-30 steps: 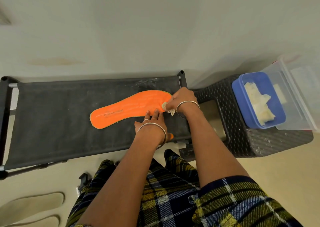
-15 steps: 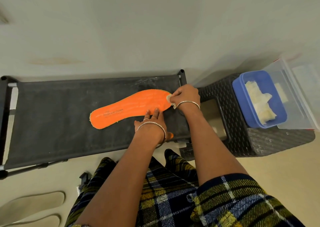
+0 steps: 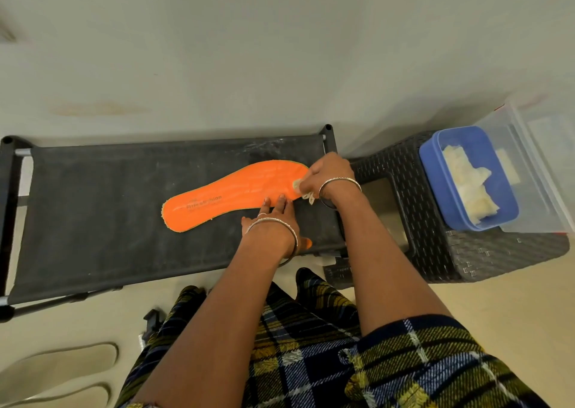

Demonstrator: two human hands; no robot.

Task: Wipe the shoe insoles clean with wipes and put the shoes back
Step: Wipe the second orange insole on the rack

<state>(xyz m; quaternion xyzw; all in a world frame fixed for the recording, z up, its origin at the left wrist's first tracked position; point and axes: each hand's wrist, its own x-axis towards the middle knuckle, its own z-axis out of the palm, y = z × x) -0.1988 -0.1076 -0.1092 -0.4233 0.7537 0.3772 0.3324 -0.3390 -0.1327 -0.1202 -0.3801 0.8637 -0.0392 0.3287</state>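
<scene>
An orange foam insole (image 3: 236,194) is lying flat on the black fabric surface (image 3: 109,221) of a metal-framed rack, just left of the centre of the frame. Its rounded toe end is pointing to the right and its heel end to the lower left.

The right hand (image 3: 326,174) is reaching in from the lower right and resting at the insole's toe end. Its grip is closed, the fingers curling around a crumpled off-white wipe (image 3: 298,186) that is touching the orange foam. A loose tail of the wipe is hanging out below the hand.

The left hand (image 3: 273,217) is coming up through the middle of the frame. Its grip is open, and the straight fingertips (image 3: 281,199) are pressing on the insole's near edge. A silver bangle is sitting on each wrist.

Right of centre, a black woven-pattern plastic stool (image 3: 482,252) is standing just beside the rack. It is carrying a blue plastic tub (image 3: 435,171) holding white folded wipes (image 3: 466,183), with a clear plastic box (image 3: 529,158) beside it at the right edge.

In the lower left corner, two pale beige insoles (image 3: 62,364) are lying on the floor. A yellow and navy plaid garment (image 3: 311,361) is filling the bottom of the frame.
</scene>
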